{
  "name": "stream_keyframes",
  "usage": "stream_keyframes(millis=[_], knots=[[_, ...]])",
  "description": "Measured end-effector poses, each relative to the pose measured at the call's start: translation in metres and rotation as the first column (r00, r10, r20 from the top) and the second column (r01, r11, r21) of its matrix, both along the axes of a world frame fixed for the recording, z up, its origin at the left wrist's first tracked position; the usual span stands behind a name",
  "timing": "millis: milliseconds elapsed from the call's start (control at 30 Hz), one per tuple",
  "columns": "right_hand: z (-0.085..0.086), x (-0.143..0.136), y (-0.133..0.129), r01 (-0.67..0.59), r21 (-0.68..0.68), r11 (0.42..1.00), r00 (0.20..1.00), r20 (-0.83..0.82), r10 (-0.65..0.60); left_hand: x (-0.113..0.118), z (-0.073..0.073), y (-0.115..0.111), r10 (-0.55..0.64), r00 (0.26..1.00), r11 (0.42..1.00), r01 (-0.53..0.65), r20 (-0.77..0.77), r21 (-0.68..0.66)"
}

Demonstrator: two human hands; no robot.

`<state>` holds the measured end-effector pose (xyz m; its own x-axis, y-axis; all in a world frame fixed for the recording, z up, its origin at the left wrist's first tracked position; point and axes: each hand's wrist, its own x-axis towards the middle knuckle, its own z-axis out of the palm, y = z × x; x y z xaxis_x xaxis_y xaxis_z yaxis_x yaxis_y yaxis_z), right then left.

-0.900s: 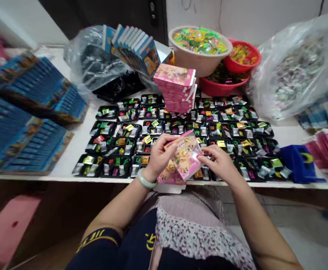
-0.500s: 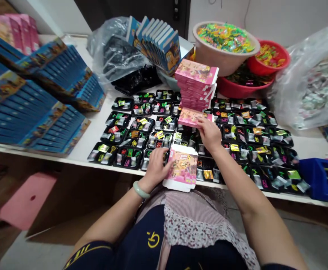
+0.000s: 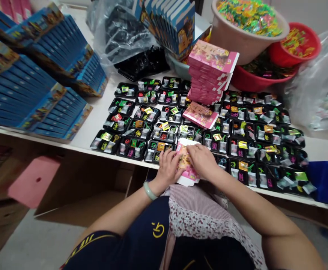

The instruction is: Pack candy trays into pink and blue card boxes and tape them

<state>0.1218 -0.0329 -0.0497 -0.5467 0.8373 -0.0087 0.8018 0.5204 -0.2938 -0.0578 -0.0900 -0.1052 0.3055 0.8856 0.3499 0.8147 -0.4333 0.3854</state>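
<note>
A pink printed carton (image 3: 184, 159) with its white end flaps open is at the table's front edge. My left hand (image 3: 168, 168) holds it along the left side, thumb over its printed face. On the right side my right hand (image 3: 203, 160) grips the same carton, its fingertips on the print. Another pink carton (image 3: 200, 114) lies by itself on the trays, just in front of a tall stack of pink cartons (image 3: 211, 60). Around the hands are rows of black compartment trays (image 3: 131, 148) with small wrapped packets and bright plastic pieces.
Blue boxes (image 3: 26, 88) stand in rows at left, and more blue boxes (image 3: 185, 32) lean at the back. A beige tub (image 3: 223, 39), a red bowl (image 3: 310, 48) and a plastic bag (image 3: 301, 97) are back right. A blue bin (image 3: 325, 182) sits at front right.
My right hand has left the pink carton by the stack and come down to the carton in my left hand. The left-behind carton lies turned on the trays. The view has shifted.
</note>
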Motion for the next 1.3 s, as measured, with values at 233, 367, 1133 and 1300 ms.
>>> stream_keyframes(millis=[233,367,1133,1300], knots=[[0.017,0.006,0.008,0.116,-0.171,0.978,0.963,-0.221,-0.153,0.002,0.018,0.001,0.024,0.974,0.999,-0.031,0.224,0.027],[0.065,0.024,0.020,-0.021,-0.381,0.924,0.874,-0.457,-0.168,0.001,0.059,0.019,0.039,0.879,0.998,-0.007,0.475,-0.069],[0.016,0.054,-0.023,0.188,-0.510,0.839,0.346,-0.766,-0.542,0.027,0.063,0.063,0.248,0.406,0.787,0.446,0.880,-0.428],[-0.001,0.072,-0.059,0.210,-0.496,0.843,0.413,-0.736,-0.536,0.026,0.058,0.042,0.101,0.498,0.702,0.577,0.861,-0.416]])
